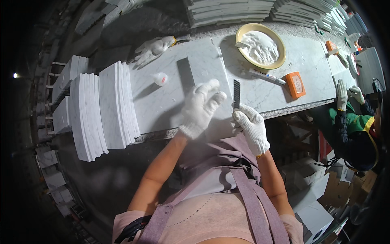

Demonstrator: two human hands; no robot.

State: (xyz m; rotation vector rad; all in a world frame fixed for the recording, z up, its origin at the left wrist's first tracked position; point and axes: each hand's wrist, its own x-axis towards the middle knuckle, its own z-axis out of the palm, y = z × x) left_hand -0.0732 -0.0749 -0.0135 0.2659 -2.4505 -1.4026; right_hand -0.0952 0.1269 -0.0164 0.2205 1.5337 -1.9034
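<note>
My right hand (pixel 252 128), in a white knit glove, is closed around the lower end of a dark, flat strip with ridges across it (pixel 237 91). The strip points upward; its exact kind is unclear. To its left, my left hand (pixel 201 109), gloved the same way and slightly blurred, has its fingers apart and holds nothing. Beneath and beyond that hand lies a pale marble tile (pixel 206 72) on the slab-topped bench (pixel 280 97). A small white bottle (pixel 160 79) stands farther left. Right of the strip are a white marker (pixel 267 76) and an orange box (pixel 295 84).
A yellow bowl (pixel 283 55) of white powder stands at the back. Spare gloves (pixel 153 50) lie back left. Marble slabs stand in stacks at left (pixel 113 101) and lie piled at the far edge (pixel 227 12). A co-worker in green (pixel 359 120) works at the right.
</note>
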